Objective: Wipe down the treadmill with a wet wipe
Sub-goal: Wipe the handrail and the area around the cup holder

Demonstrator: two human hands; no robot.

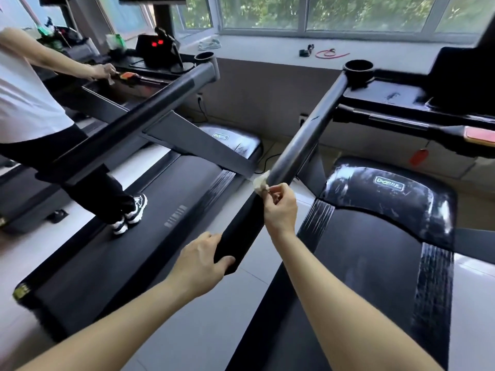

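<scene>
Fingers (273,193) of the right hand (280,211) pinch a crumpled white wipe (259,183) against the dark handrail (302,137) of the treadmill (434,285), about halfway along it. The left hand (202,263) grips the handrail's lower end, thumb on the near side, the other fingertips hidden behind the bar.

Right of the handrail lie the glossy, streaked motor cover (388,188) and the belt (361,277). A cup holder (358,66) sits at the handrail's top. A red tag (418,157) hangs below the console (460,76), which the right edge cuts off.

Left of the handrail, across a strip of pale floor (192,330), stands a second treadmill (150,218). Another person (29,108) in a white top and black trousers stands on its belt, one hand at its console; their head is out of view.

Behind, a sill (267,49) under windows (348,12) carries a red cord (332,53) and small dark items. Clutter at far left is too blurred to name. A dark box there shows two red lights (157,43), possibly a display.
</scene>
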